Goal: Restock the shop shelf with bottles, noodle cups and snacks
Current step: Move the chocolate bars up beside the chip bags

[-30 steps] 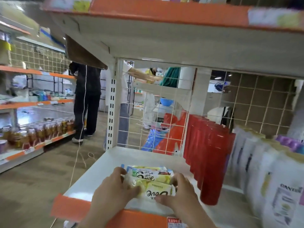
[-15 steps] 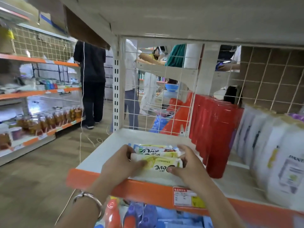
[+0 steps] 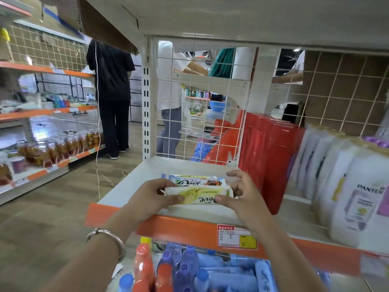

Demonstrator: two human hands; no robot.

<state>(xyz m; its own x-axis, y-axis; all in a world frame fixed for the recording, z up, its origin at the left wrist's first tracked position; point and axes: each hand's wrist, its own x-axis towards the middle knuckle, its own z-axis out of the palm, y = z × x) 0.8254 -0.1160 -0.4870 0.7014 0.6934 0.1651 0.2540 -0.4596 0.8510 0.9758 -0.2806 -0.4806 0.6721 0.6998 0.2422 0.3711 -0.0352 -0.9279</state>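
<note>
Yellow Dove packet [image 3: 200,193] lies at the front-left of the shelf [image 3: 130,184], long axis left-right | left hand [image 3: 150,199] pinches its left end, right hand [image 3: 247,200] pinches the right end, upper fingers [image 3: 235,175] loosely arched | second Dove packet [image 3: 195,182] touching right behind | red bottles [image 3: 271,165] just beside the right hand, so probably a straight nudge back

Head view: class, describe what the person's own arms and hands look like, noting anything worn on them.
Both forearms are bare: no sleeves in view, no gloves. The left hand has a plain silver-coloured metal bangle round its wrist. The right hand has no watch or band at the wrist. No rings show on the fingers.
</note>
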